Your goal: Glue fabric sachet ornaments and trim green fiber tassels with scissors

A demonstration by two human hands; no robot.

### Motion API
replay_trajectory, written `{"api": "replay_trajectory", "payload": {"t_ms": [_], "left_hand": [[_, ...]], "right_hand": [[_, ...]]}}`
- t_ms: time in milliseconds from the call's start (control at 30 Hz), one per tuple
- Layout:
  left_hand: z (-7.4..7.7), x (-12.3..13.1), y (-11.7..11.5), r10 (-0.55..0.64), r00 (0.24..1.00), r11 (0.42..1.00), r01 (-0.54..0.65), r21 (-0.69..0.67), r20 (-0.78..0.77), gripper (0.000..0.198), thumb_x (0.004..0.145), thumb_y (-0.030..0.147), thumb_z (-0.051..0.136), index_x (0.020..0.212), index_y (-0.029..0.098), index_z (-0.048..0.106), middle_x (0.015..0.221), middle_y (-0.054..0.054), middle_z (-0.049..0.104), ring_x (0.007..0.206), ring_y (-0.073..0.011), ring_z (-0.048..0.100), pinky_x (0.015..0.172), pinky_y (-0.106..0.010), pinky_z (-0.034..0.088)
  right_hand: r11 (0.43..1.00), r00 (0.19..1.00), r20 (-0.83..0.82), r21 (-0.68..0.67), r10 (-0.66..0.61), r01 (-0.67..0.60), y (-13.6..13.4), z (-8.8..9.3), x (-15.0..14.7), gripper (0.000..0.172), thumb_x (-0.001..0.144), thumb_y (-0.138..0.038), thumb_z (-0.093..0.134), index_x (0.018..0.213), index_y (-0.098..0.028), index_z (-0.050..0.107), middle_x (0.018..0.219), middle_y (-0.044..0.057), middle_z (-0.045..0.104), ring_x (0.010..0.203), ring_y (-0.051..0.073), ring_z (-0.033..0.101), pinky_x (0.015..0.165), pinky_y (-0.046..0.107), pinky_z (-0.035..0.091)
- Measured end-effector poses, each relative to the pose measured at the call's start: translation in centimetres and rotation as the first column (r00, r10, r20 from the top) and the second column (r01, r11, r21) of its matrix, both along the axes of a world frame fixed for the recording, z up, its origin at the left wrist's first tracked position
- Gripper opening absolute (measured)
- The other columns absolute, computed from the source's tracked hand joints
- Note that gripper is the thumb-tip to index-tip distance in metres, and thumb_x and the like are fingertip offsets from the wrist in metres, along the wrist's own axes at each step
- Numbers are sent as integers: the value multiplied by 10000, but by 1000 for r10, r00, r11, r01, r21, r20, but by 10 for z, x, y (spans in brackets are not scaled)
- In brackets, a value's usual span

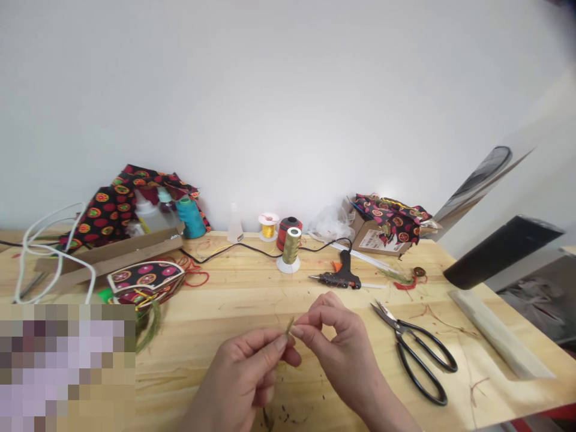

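Near the front middle of the wooden table, my left hand [252, 372] pinches a small green strand or stem [289, 326] between thumb and index finger. The fingertips of my right hand [335, 339] are closed together at the upper right side of that strand, close to the left fingertips; whatever they pinch is too small to make out. Behind the hands stands a cone of olive-green thread [292, 247]. To the right of my right hand lie black-handled scissors [411, 348], their blades pointing up and left. A black glue gun [339, 276] rests behind my right hand.
Yellow wire [269, 230], a red thread spool [284, 235] and a small bottle [234, 227] line the wall. Patterned fabric [101, 210] and a cardboard tray [112, 258] sit left. A box [375, 239], a black cylinder [499, 252] and a pale flat strip [499, 336] are right.
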State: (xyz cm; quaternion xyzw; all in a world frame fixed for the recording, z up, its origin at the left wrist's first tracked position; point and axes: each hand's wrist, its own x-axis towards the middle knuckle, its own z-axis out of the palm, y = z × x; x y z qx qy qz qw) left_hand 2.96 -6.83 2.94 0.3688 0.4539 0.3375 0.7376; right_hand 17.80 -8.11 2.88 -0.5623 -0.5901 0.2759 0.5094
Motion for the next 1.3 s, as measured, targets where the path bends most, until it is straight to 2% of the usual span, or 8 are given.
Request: {"api": "replay_trajectory", "payload": {"t_ms": [267,767,867,1000,1100,1200,1300], "left_hand": [[-6,0,-1,-17,999,1000,17,-5,34,274,703,360,714,553,139,649,525,45,460,457,-53,230,431,-199,174],[-4,1,-2,-35,999,999,35,-4,21,252,698,357,724,592,130,696,561,22,509,469,-56,250,449,-213,175],[-5,1,-3,-41,999,999,41,12,13,254,709,359,712,591,135,690,545,28,505,461,-56,258,452,-218,175],[-4,1,-3,-34,999,998,35,52,-20,269,721,359,692,562,142,670,539,33,506,457,-58,263,456,-224,183],[-1,3,-2,-18,998,995,24,97,-64,286,730,372,674,555,147,660,534,36,494,461,-65,257,457,-230,191],[0,4,-2,-3,995,989,17,144,-103,275,733,378,665,573,155,668,538,38,487,466,-74,274,455,-234,200],[-1,4,-2,1,989,983,26,181,-146,260,732,386,662,612,157,689,547,33,500,469,-80,301,456,-234,208]], "right_hand": [[1000,1000,27,-30,-2,3,1,-2,0,165,756,-155,662,594,-181,645,616,2,561,711,183,526,686,329,396],[999,999,-24,-42,-34,33,-1,-5,0,171,762,-200,644,591,-183,643,607,-5,533,695,171,518,682,312,389],[996,996,-79,-73,-49,43,0,-5,1,209,796,-263,617,608,-188,665,622,-1,534,698,170,512,687,311,387],[986,975,-203,-152,-93,62,-1,-8,5,370,879,-447,500,760,-200,747,670,17,561,693,165,516,696,306,402],[957,912,-409,-272,-22,-98,-4,-10,6,370,828,-518,569,802,-207,768,731,30,632,744,170,558,753,304,423],[914,758,-651,-283,40,-291,-6,-10,3,243,666,-429,769,779,-213,771,764,24,686,756,169,591,775,294,442],[900,675,-737,-269,35,-341,-5,-8,-1,180,580,-323,835,701,-211,763,719,11,686,691,149,590,723,272,455]]}}
